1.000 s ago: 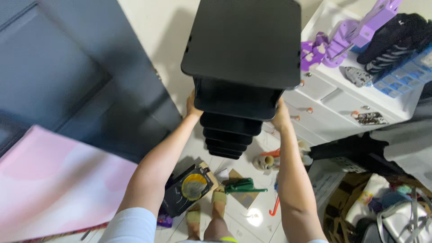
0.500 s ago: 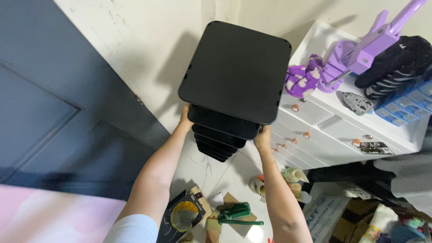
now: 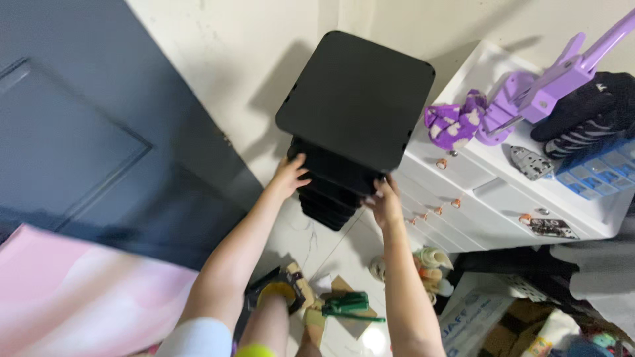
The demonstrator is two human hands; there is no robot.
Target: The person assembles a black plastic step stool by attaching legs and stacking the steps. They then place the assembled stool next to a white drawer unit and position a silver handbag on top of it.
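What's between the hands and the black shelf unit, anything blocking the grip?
Nothing visible. The left hand and right hand both rest directly on the sides of the black shelf unit, which stands between the dark door and the white drawer chest.

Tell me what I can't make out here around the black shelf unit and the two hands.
- Black shelf unit, head view: its top panel hides the lower tiers and whether its base meets the floor.
- Left hand and right hand: fingertips disappear under a tier, so the grip is unclear.
- White drawer chest: its right end is cut off by the frame edge.
- Green-handled tool on the floor: too small to identify.
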